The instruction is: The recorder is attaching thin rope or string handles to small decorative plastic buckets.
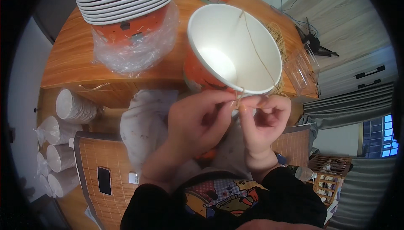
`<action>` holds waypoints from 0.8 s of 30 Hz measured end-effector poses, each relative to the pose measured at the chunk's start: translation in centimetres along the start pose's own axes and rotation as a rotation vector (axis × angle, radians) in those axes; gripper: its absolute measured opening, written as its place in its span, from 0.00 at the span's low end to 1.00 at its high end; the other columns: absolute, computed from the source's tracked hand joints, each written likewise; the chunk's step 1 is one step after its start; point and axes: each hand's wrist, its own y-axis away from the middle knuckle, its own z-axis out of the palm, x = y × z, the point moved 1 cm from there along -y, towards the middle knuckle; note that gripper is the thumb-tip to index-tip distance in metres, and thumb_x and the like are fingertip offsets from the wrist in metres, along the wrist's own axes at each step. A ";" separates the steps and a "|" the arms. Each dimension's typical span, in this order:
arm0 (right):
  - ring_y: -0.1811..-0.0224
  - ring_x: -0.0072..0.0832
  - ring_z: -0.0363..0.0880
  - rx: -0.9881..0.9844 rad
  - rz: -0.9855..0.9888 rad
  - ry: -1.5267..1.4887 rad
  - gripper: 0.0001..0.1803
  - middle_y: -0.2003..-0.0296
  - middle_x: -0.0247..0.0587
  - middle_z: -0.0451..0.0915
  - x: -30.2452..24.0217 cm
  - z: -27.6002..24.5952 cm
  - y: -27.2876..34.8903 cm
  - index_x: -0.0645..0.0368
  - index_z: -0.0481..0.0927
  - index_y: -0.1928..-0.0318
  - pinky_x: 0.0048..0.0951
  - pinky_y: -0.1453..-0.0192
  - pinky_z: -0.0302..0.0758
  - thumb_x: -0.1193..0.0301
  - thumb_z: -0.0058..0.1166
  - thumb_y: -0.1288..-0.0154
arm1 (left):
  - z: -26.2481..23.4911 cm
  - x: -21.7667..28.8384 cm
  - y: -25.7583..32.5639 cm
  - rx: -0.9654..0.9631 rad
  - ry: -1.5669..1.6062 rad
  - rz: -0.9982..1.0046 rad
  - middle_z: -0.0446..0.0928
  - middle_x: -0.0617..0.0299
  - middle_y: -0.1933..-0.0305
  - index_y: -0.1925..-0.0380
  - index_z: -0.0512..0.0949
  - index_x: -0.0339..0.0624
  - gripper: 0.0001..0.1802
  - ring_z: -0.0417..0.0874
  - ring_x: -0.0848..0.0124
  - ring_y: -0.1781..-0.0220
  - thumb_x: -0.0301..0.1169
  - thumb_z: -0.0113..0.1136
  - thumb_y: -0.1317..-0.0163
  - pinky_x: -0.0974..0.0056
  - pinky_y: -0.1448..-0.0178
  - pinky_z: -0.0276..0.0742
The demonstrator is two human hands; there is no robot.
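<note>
A large paper bucket (216,64), white inside and orange outside, tilts at the table's near edge with its mouth toward me. Beige twine (257,53) is fastened at the far side of its rim and runs loosely across the opening to the near rim. There, a short loop passes over the rim. My left hand (200,120) pinches the twine just below that loop, thumb against forefinger. My right hand (265,118) pinches it close beside, and the fingertips of both hands nearly meet. The exact shape of the knot or loop between them is partly hidden by the fingers.
A tall stack of matching buckets (126,3) in clear plastic wrap stands on the left of the wooden table (63,62). More twine (275,38) lies behind the bucket, near a clear plastic box (301,72). A phone (104,181) rests on the seat to my left.
</note>
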 end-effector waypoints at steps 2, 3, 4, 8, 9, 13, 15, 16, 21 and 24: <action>0.68 0.14 0.73 0.000 0.013 0.005 0.20 0.60 0.46 0.85 0.1 0.1 0.1 0.60 0.62 0.55 0.15 0.60 0.70 0.86 0.60 0.37 | 0.0 0.1 0.0 -0.007 0.013 0.007 0.77 0.63 0.80 0.61 0.84 0.43 0.07 0.76 0.75 0.82 0.25 0.67 0.40 0.69 0.75 0.70; 0.67 0.14 0.73 0.000 0.020 0.008 0.20 0.60 0.46 0.85 0.2 0.1 0.1 0.60 0.63 0.55 0.15 0.60 0.71 0.86 0.61 0.37 | 0.1 0.1 0.0 -0.008 0.004 0.003 0.77 0.63 0.80 0.61 0.84 0.43 0.07 0.76 0.75 0.82 0.25 0.67 0.40 0.69 0.75 0.70; 0.67 0.14 0.73 0.000 0.027 0.010 0.20 0.60 0.46 0.85 0.3 0.1 0.0 0.60 0.63 0.54 0.15 0.59 0.71 0.86 0.61 0.37 | 0.1 0.1 0.0 -0.010 0.000 -0.007 0.77 0.63 0.80 0.61 0.84 0.43 0.07 0.76 0.74 0.82 0.25 0.67 0.41 0.69 0.75 0.70; 0.68 0.13 0.73 -0.009 -0.022 0.105 0.20 0.60 0.46 0.84 0.5 -0.1 0.0 0.61 0.64 0.55 0.14 0.59 0.71 0.87 0.61 0.38 | 0.0 0.0 0.0 -0.031 -0.039 -0.005 0.77 0.62 0.80 0.62 0.84 0.43 0.07 0.76 0.73 0.82 0.26 0.68 0.41 0.68 0.75 0.70; 0.68 0.14 0.74 -0.015 -0.035 0.151 0.20 0.60 0.45 0.84 0.6 -0.2 0.0 0.61 0.64 0.55 0.14 0.59 0.71 0.87 0.61 0.39 | 0.1 -0.1 -0.1 -0.024 -0.061 0.013 0.77 0.62 0.80 0.62 0.84 0.43 0.07 0.77 0.73 0.81 0.26 0.68 0.42 0.67 0.75 0.71; 0.68 0.13 0.73 -0.004 -0.025 0.187 0.19 0.60 0.43 0.84 0.9 -0.3 0.0 0.61 0.66 0.56 0.14 0.60 0.70 0.87 0.63 0.40 | 0.2 -0.3 -0.3 -0.012 -0.101 0.019 0.76 0.62 0.80 0.62 0.85 0.44 0.08 0.76 0.72 0.81 0.27 0.70 0.43 0.67 0.75 0.70; 0.68 0.13 0.73 -0.015 -0.025 0.195 0.19 0.60 0.43 0.84 1.0 -0.4 0.0 0.61 0.67 0.56 0.14 0.61 0.70 0.86 0.63 0.41 | 0.2 -0.3 -0.3 -0.020 -0.108 -0.015 0.75 0.62 0.81 0.62 0.85 0.45 0.09 0.75 0.72 0.82 0.28 0.71 0.44 0.67 0.76 0.69; 0.68 0.14 0.73 -0.019 -0.028 0.197 0.19 0.60 0.43 0.84 1.0 -0.5 0.0 0.61 0.67 0.56 0.14 0.62 0.70 0.86 0.64 0.41 | 0.2 -0.3 -0.2 -0.025 -0.111 -0.033 0.75 0.62 0.81 0.63 0.85 0.45 0.09 0.75 0.72 0.82 0.28 0.71 0.44 0.67 0.76 0.68; 0.69 0.14 0.73 -0.077 -0.056 0.240 0.20 0.62 0.42 0.85 0.6 -0.8 -0.1 0.60 0.67 0.56 0.15 0.63 0.70 0.86 0.64 0.42 | 0.4 -0.3 -0.3 -0.024 -0.091 -0.066 0.72 0.63 0.83 0.63 0.86 0.45 0.10 0.71 0.74 0.84 0.29 0.73 0.46 0.68 0.77 0.65; 0.69 0.14 0.73 -0.081 -0.042 0.238 0.19 0.62 0.42 0.85 0.3 -1.0 -0.4 0.60 0.67 0.57 0.16 0.63 0.69 0.86 0.63 0.42 | 0.4 -0.4 -0.4 -0.039 -0.019 -0.119 0.69 0.66 0.84 0.63 0.86 0.44 0.09 0.68 0.79 0.83 0.29 0.73 0.45 0.70 0.77 0.63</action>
